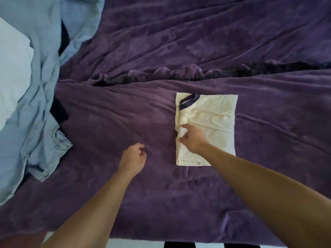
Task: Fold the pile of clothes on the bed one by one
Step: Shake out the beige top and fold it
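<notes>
A cream shirt with a dark collar (211, 115) lies folded into a flat rectangle on the purple blanket (179, 51), right of centre. My right hand (192, 138) rests on the shirt's left edge, thumb and fingers loosely bent over the fold. Over bare blanket to the shirt's left, my left hand (133, 158) has its fingers curled with nothing in it. The pile of clothes (35, 86), light blue garments with a pale denim piece at its near end, is heaped along the left side of the bed.
A white pillow or cloth (12, 68) sits at the far left against the pile. Dark fabric (59, 111) pokes out from under the blue garments. A bunched ridge in the blanket (161, 72) runs across behind the shirt. The bed's near edge (143, 241) shows at the bottom.
</notes>
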A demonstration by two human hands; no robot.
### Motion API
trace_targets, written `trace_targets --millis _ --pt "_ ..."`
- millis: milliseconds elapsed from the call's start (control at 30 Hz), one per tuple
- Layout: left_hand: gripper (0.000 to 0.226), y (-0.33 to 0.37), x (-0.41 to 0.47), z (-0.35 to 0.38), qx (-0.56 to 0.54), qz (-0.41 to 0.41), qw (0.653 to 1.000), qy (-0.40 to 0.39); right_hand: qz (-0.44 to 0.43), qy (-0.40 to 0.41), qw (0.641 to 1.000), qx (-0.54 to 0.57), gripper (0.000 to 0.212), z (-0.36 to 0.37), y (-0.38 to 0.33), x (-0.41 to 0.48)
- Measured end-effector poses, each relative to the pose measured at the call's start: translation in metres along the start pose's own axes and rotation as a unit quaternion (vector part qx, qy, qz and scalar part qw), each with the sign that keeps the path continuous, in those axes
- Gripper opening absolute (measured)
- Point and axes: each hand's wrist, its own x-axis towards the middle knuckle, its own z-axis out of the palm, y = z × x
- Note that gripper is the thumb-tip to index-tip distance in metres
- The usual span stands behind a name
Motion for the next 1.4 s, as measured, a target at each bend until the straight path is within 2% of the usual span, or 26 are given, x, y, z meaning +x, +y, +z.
trace_targets --millis 100,200,267,333,400,500,567,633,733,800,933,1133,1400 --pt "0.032 0.036 0.018 -0.001 0.008 0.057 0.998 0.005 0.031 0.103 0.994 0.020 0.037 -0.027 0.035 -0.013" --pt "0.032 0.087 0.037 0.006 0.030 0.138 0.990 0.019 0.091 0.216 0.972 -0.021 0.032 -0.061 0.084 -0.022" --pt "0.031 0.124 0.051 0.013 0.073 0.215 0.973 0.043 0.142 0.221 0.964 -0.039 0.035 -0.072 0.115 -0.025" --pt "0.034 0.159 0.068 0.022 0.118 0.279 0.951 0.065 0.177 0.201 0.963 -0.026 0.047 -0.070 0.138 -0.023" --pt "0.047 0.182 0.090 0.035 0.154 0.268 0.949 0.059 0.173 0.205 0.963 0.006 0.052 -0.059 0.149 -0.015" --pt "0.067 0.194 0.117 0.050 0.192 0.183 0.964 0.006 0.158 0.221 0.960 0.065 0.070 -0.047 0.145 0.009" --pt "0.069 0.190 0.121 0.058 0.247 0.204 0.947 0.019 0.168 0.214 0.959 0.084 0.076 -0.044 0.137 0.024" --pt "0.062 0.186 0.116 0.065 0.265 0.252 0.930 0.036 0.170 0.196 0.963 0.078 0.065 -0.040 0.133 0.028" --pt "0.029 0.180 0.096 0.071 0.181 0.278 0.943 0.011 0.148 0.201 0.965 0.078 0.049 -0.034 0.136 0.008" --pt "0.018 0.178 0.077 0.066 0.130 0.281 0.951 0.018 0.125 0.218 0.964 0.081 0.042 -0.034 0.137 -0.012" --pt "0.017 0.185 0.023 0.047 0.098 0.318 0.942 0.034 0.102 0.246 0.960 0.081 0.036 -0.055 0.141 -0.065" --pt "0.016 0.216 -0.067 0.032 0.039 0.382 0.923 0.029 0.071 0.304 0.949 0.053 0.040 -0.109 0.155 -0.154" --pt "0.015 0.288 -0.183 0.061 0.043 0.435 0.899 -0.006 0.081 0.346 0.935 -0.003 0.045 -0.180 0.218 -0.274"
